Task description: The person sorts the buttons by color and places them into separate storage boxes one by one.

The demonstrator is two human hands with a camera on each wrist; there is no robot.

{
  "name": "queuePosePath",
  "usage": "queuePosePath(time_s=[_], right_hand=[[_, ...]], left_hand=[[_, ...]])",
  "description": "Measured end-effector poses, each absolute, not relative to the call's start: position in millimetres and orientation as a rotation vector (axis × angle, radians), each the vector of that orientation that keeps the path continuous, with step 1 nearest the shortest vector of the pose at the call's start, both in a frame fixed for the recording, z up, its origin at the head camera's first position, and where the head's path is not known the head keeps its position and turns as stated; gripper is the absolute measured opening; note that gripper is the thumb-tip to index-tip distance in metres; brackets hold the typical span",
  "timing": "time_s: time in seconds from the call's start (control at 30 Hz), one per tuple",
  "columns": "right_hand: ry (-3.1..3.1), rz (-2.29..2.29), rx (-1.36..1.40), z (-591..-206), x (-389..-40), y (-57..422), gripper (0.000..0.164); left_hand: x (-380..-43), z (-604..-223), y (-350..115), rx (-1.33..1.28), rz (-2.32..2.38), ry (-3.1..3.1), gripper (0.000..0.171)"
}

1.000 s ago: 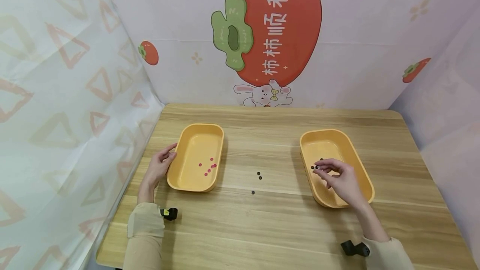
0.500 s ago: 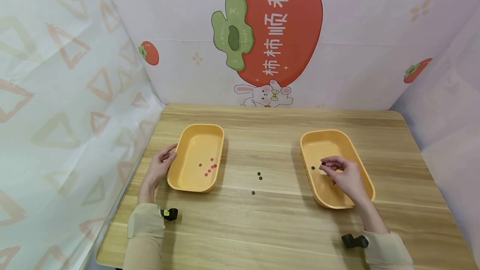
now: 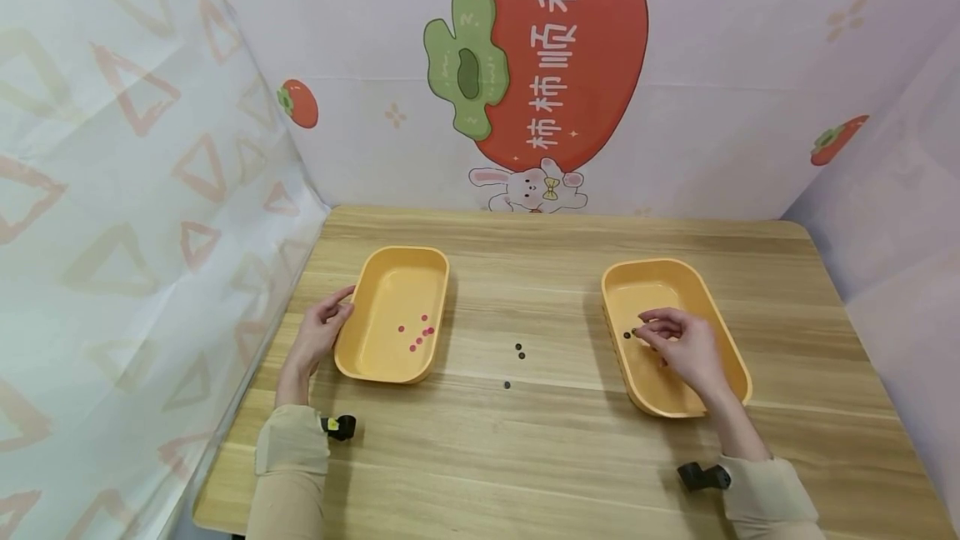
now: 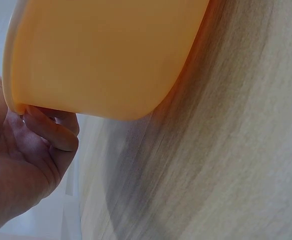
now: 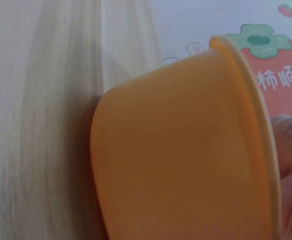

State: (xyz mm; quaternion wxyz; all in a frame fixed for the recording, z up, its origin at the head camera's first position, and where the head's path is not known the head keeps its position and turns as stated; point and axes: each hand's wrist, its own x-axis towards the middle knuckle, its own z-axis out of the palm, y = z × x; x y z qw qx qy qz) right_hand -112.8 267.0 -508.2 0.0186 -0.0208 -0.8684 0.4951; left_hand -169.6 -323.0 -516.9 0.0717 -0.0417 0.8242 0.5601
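Working over the right tray (image 3: 667,294), the right hand (image 3: 692,355) has thumb and fingertips drawn close beside two dark discs (image 3: 627,335) — whether they pinch one cannot be told. The fingertips have shifted slightly left, and the pair now shows side by side, inside the tray. The left hand (image 3: 318,338) grips the rim of the left tray (image 3: 386,298), home to the pink discs (image 3: 418,341). Between trays, three loose dark discs (image 3: 518,347) sit on the table (image 3: 487,465) — outside both — before a persimmon-printed wall (image 3: 360,157).
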Motion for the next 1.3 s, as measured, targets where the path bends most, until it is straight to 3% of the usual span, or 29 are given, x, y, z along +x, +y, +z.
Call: queuePosePath(time_s=[0.7,1.3], right_hand=[[-2.580,1.679,0.207,-496,-98,207,0.024],[-2.727,1.676,0.402,-514,-92,149,0.023]], left_hand=[[-170,-516,-324,-0.158,1.655,2.479,0.052],[-170,-515,-321,-0.139,1.651,2.511,0.052]])
